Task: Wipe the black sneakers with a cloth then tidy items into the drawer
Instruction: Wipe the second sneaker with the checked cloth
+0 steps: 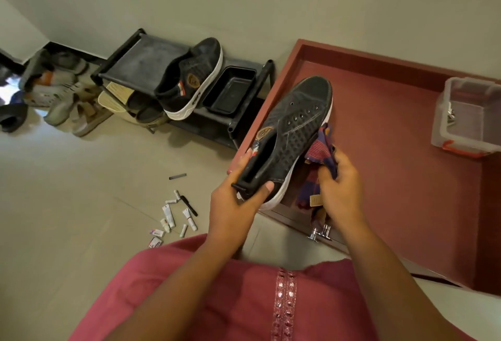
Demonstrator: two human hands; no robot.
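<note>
- Left hand [238, 199] grips the heel end of 1 black sneaker [292, 134], thumb on the upper near the collar, fingers curled round the far side. Shoe held in the air, toe pointing away, above the near left corner of the open drawer [393, 178].
- Right hand [341, 186] clutches a bunched striped cloth [322, 148]; the cloth sits against the sneaker's right side near the white sole. Judged: wiping of this shoe is in progress, not finished.
- Second black sneaker [193, 77] stands tilted on the top shelf of the black shoe rack [141, 61], beside a black tray [230, 89]. Cannot tell whether it has been wiped yet.
- Tidy step judged not started: small tubes and packets [173, 216], a black pen [189, 205] and a short dark stick [177, 176] lie scattered on the floor [67, 205], left of the person and well apart from the drawer.
- Drawer is open, reddish-brown inside; a clear plastic box [466, 118] with a red latch sits at its far right, some small metal item inside, not identifiable.
- Remaining, by estimate: finish this shoe, possibly the 2nd, set both down, gather floor items into the drawer.
- A heap of other shoes [54, 91] lies by the far wall, left of the rack.
</note>
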